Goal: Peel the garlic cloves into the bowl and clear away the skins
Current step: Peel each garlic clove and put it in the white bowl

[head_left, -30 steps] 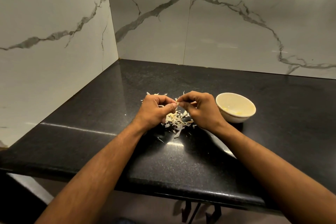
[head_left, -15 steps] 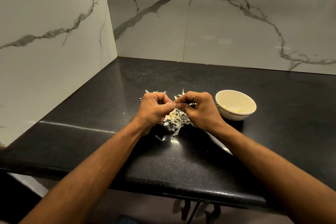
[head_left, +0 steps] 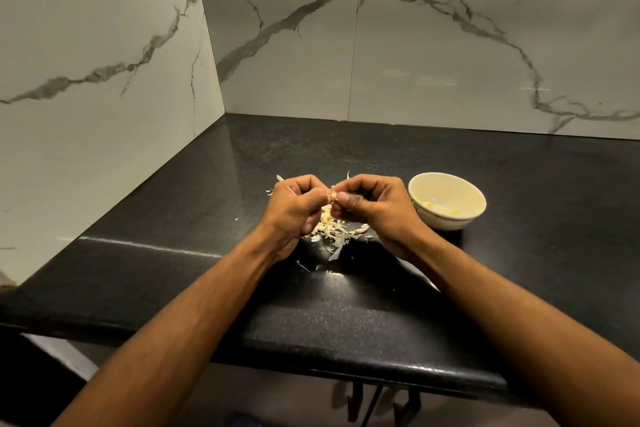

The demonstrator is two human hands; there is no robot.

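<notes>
My left hand and my right hand meet above the black counter, and both pinch one small garlic clove between fingertips and thumbs. Most of the clove is hidden by the fingers. Under and in front of the hands lies a pile of pale garlic skins, partly covered by the hands. A cream bowl stands just right of my right hand, with a few peeled yellowish cloves at its bottom.
The black stone counter fills a corner between marble-veined walls on the left and at the back. Its rounded front edge runs below my forearms. A few stray skin flakes lie nearer the front.
Both hands stay together over the skin pile, with only small finger movements on the clove. The camera has shifted slightly.
</notes>
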